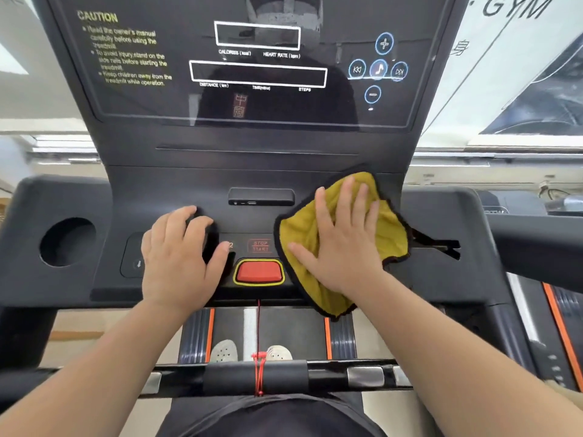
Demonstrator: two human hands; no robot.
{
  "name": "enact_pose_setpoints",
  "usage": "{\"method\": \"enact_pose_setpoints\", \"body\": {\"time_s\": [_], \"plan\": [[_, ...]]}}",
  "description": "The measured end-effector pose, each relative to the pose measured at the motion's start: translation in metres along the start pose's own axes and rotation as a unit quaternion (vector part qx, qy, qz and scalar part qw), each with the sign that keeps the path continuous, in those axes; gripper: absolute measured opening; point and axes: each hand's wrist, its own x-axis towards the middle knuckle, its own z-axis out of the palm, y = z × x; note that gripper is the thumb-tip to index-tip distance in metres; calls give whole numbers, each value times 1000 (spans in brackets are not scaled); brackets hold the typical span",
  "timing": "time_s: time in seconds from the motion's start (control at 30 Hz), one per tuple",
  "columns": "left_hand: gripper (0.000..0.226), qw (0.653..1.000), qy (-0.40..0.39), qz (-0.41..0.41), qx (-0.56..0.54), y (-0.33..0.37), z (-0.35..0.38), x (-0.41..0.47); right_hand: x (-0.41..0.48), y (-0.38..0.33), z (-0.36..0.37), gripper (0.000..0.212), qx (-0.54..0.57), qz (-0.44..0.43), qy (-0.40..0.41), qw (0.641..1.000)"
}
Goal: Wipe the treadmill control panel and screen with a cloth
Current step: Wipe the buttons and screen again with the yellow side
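My right hand (344,244) lies flat and open, fingers spread, palm pressing the yellow cloth (391,234) onto the control panel (176,187). No grip; the spread palm is there, I judge, to keep plenty of cloth in contact.

Cloth is bunched, dark-edged; its near corner hangs off the panel's front lip below my wrist.

Just left of that hand: the red stop button (259,272), uncovered, with the stop/start label above it.

Further left, my left hand (179,253) rests open on the panel, empty, fingers draped over a dark knob. Probably bracing me.

Beyond my fingertips the screen (252,64) rises, glossy and reflective. Likely not yet wiped.

Risk: pressing the stop/start label while wiping.
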Motion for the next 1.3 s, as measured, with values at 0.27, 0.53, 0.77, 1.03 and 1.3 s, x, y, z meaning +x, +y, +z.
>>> {"method": "enact_pose_setpoints", "body": {"time_s": [0.27,0.53,0.77,1.03,1.3], "plan": [[49,1000,3,7,5,-2,2,0,-57,59,8,90,-34,-75,-21,996],[48,1000,-7,2,8,-2,3,0,23,17,-7,130,37,121,13,992],[50,1000,-11,1,5,-1,1,0,-26,10,6,92,-17,-175,-23,984],[50,1000,-13,1,-2,-3,0,-1,-7,63,-9,125,-35,5,-37,999],[45,998,17,-3,-58,-5,-5,0,18,-17,-6,121,-16,-44,-19,999]]}}
